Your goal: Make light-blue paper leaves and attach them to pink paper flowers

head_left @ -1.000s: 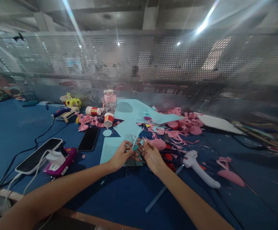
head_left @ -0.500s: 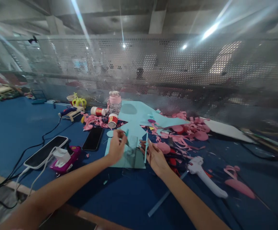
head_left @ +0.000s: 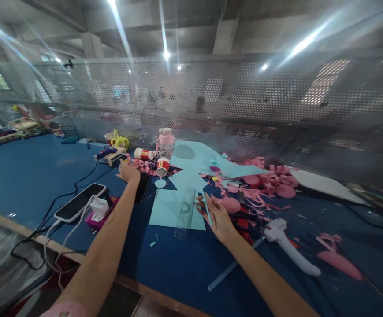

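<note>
While the left hand stretches far forward over the blue table, its fingers reach toward the blue hot-glue gun lying near the back edge; whether those fingers are spread or curled cannot be told, as the back of the hand hides them, and nothing shows in their grasp. It hangs just above the top end of the black smartphone, with pink paper scraps just beyond the fingertips. The right hand rests near the middle of the table, its fingers closed lightly on a thin light-blue paper strip; the strip runs slantwise, upper end poking past the fingertips, lower end crossing the palm side. Just left of this hand a clear plastic ruler lies tilted across a light-blue paper sheet, close to the fingers but apart from them. A white hot-glue gun lies to the right, well apart from the wrist. A red-and-white glue bottle stands between the two hands, farther back, beside a pink-lidded clear jar.
</note>
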`<state>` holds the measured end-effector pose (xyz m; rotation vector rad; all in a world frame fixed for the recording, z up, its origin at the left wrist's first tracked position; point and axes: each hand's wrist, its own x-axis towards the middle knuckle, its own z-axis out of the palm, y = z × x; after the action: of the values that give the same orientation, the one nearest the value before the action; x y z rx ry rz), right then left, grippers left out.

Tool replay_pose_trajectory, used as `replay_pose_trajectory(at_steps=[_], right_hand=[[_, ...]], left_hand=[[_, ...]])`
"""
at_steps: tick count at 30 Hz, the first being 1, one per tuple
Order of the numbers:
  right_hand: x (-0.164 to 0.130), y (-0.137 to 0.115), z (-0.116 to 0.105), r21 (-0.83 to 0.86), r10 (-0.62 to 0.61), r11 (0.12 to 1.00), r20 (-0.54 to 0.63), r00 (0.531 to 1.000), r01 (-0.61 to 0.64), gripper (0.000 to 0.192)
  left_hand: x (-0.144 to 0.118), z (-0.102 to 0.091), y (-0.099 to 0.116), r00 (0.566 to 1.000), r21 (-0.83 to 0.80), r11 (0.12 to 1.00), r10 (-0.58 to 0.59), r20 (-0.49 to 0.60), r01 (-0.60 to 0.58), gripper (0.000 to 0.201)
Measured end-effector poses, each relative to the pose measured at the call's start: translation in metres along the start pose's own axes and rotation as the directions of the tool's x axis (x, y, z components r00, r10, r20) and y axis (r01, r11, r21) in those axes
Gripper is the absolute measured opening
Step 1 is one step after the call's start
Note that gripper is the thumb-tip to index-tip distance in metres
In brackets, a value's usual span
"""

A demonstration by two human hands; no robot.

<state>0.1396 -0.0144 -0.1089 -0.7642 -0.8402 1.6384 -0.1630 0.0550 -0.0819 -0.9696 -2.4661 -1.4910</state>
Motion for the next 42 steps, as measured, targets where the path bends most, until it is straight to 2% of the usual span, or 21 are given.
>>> replay_pose_trajectory(at_steps=[4, 6, 8, 9, 11, 14, 15, 17, 18, 20, 22, 25, 26, 27, 29, 31, 33, 36, 38, 40, 42], right_hand=[[-0.002, -0.004, 0.002, 0.007, 0.020, 1.000, -0.025, 0.999, -0.019, 0.030], [-0.002, -0.003, 0.001, 0.014, 0.028, 1.000, -0.026, 0.999, -0.027, 0.030], [-0.001, -0.002, 0.000, 0.017, 0.027, 1.000, -0.025, 0.999, -0.026, 0.030], [-0.001, -0.001, -0.001, 0.018, 0.023, 1.000, -0.027, 0.999, -0.023, 0.030], [-0.001, 0.000, -0.002, 0.023, 0.019, 1.000, -0.029, 0.999, -0.019, 0.030], [-0.001, 0.001, -0.004, 0.033, 0.027, 0.999, -0.031, 0.999, -0.026, 0.028], [0.000, 0.001, -0.005, 0.036, 0.030, 0.999, -0.031, 0.999, -0.029, 0.027], [0.000, 0.001, -0.005, 0.047, 0.035, 0.998, -0.032, 0.999, -0.034, 0.027], [0.000, 0.001, -0.005, 0.054, 0.039, 0.998, -0.033, 0.999, -0.037, 0.027], [0.000, 0.001, -0.005, 0.065, 0.045, 0.997, -0.035, 0.998, -0.043, 0.027], [-0.001, 0.000, -0.004, 0.066, 0.045, 0.997, -0.017, 0.999, -0.044, 0.027], [-0.002, 0.001, -0.002, 0.088, 0.013, 0.996, 0.025, 1.000, -0.015, 0.025], [-0.002, 0.001, -0.001, 0.103, 0.001, 0.995, 0.027, 1.000, -0.004, 0.024], [-0.002, 0.001, -0.001, 0.118, -0.010, 0.993, 0.017, 1.000, 0.008, 0.025], [0.000, 0.002, -0.002, 0.137, -0.027, 0.990, -0.028, 0.999, 0.031, 0.027], [0.002, 0.002, -0.004, 0.141, -0.037, 0.989, -0.081, 0.996, 0.048, 0.028], [0.003, 0.002, -0.005, 0.145, -0.033, 0.988, -0.102, 0.994, 0.048, 0.027], [0.002, 0.001, -0.005, 0.163, -0.020, 0.986, -0.059, 0.998, 0.029, 0.027], [0.002, 0.001, -0.004, 0.153, -0.022, 0.988, -0.027, 0.999, 0.026, 0.028], [0.001, 0.001, -0.003, 0.131, -0.015, 0.991, -0.011, 1.000, 0.017, 0.030], [0.002, 0.001, -0.003, 0.116, 0.006, 0.993, 0.000, 1.000, -0.006, 0.031]], left_hand=[[0.002, -0.007, 0.006, 0.998, 0.006, 1.000, 0.028, -0.055, -0.028, 0.030], [-0.003, -0.011, 0.018, 0.983, 0.010, 0.989, 0.150, -0.102, -0.150, 0.029], [-0.016, -0.015, 0.031, 0.919, 0.021, 0.928, 0.370, -0.139, -0.371, 0.028], [-0.024, -0.016, 0.037, 0.856, 0.023, 0.867, 0.496, -0.144, -0.499, 0.028], [-0.043, -0.018, 0.045, 0.679, 0.031, 0.691, 0.717, -0.158, -0.722, 0.027], [-0.069, -0.017, 0.046, 0.412, 0.068, 0.426, 0.897, -0.162, -0.902, 0.023], [-0.076, -0.016, 0.045, 0.347, 0.073, 0.361, 0.925, -0.158, -0.930, 0.024], [-0.088, -0.013, 0.043, 0.270, 0.067, 0.280, 0.954, -0.134, -0.958, 0.026], [-0.094, -0.012, 0.042, 0.257, 0.055, 0.264, 0.960, -0.110, -0.963, 0.027], [-0.107, -0.010, 0.042, 0.271, 0.014, 0.272, 0.962, -0.044, -0.962, 0.028], [-0.123, -0.010, 0.043, 0.330, -0.045, 0.331, 0.944, 0.029, -0.943, 0.028], [-0.148, -0.013, 0.048, 0.463, -0.145, 0.482, 0.874, 0.149, -0.864, 0.028], [-0.155, -0.014, 0.050, 0.489, -0.176, 0.526, 0.846, 0.213, -0.832, 0.029], [-0.161, -0.015, 0.052, 0.495, -0.211, 0.560, 0.818, 0.292, -0.801, 0.029], [-0.167, -0.017, 0.055, 0.481, -0.292, 0.634, 0.751, 0.453, -0.716, 0.031], [-0.165, -0.020, 0.057, 0.441, -0.386, 0.717, 0.675, 0.592, -0.580, 0.036], [-0.157, -0.023, 0.056, 0.389, -0.470, 0.789, 0.608, 0.692, -0.396, 0.046], [-0.138, -0.028, 0.055, 0.290, -0.538, 0.828, 0.560, 0.776, -0.159, 0.055], [-0.127, -0.030, 0.054, 0.294, -0.530, 0.837, 0.545, 0.785, -0.137, 0.056], [-0.119, -0.030, 0.053, 0.318, -0.501, 0.840, 0.543, 0.777, -0.209, 0.055], [-0.114, -0.027, 0.050, 0.310, -0.479, 0.825, 0.559, 0.769, -0.298, 0.051]])
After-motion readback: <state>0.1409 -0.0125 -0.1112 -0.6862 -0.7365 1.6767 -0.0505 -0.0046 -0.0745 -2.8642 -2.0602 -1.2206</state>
